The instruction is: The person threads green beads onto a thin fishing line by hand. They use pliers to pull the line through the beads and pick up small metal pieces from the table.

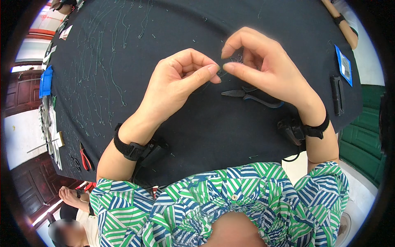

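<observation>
Over the black cloth, my left hand (177, 76) is closed, thumb and index finger pinched on a thin green line (222, 75) that shows just past the fingertips. My right hand (267, 66) is curved close beside it, with thumb and fingers apart and nothing visible between them. Partly behind the right hand's fingers lies a small cluster of fine metal pieces (238, 59), perhaps hooks; their exact shape is too small to tell. Below the right hand lie pliers (235, 93) with dark jaws and black-and-blue handles.
Many thin green lines with small ends (100, 61) spread over the cloth's left side. Red-handled pliers (85, 159) lie at the left edge, a blue packet (344, 66) and black case (337, 95) at the right. Another person's arm (345, 29) rests top right; someone sits lower left.
</observation>
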`<state>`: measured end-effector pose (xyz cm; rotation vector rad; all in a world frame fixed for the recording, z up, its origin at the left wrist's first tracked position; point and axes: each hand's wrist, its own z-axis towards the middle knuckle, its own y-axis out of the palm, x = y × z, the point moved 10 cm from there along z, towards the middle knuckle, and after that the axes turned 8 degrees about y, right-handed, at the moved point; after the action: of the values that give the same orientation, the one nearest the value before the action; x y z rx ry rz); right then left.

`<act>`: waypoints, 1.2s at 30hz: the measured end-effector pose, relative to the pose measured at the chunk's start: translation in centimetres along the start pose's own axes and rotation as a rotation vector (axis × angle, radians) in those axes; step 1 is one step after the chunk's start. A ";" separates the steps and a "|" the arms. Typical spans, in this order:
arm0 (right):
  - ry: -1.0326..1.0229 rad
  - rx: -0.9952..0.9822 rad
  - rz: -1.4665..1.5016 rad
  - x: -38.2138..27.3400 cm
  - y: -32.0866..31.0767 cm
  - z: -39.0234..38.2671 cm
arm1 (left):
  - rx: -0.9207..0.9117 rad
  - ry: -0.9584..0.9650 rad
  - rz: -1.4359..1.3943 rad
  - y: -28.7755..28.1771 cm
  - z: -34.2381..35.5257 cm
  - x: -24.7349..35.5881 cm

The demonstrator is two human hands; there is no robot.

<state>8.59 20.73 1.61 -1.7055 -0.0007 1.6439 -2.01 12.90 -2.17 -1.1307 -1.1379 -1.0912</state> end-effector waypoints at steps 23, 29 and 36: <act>-0.069 0.037 -0.068 -1.1 0.6 -0.3 | 0.012 -0.022 -0.002 -0.2 -0.2 0.4; -0.034 -0.021 -0.017 -1.0 0.7 -0.2 | -0.028 0.032 0.103 -0.1 0.0 1.2; -0.041 -0.055 0.023 -0.3 0.7 0.0 | -0.097 -0.016 0.221 0.5 -0.5 1.1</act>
<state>8.21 20.06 1.51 -1.7183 -0.0460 1.7096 -1.35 12.43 -1.19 -1.3099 -0.9553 -0.9742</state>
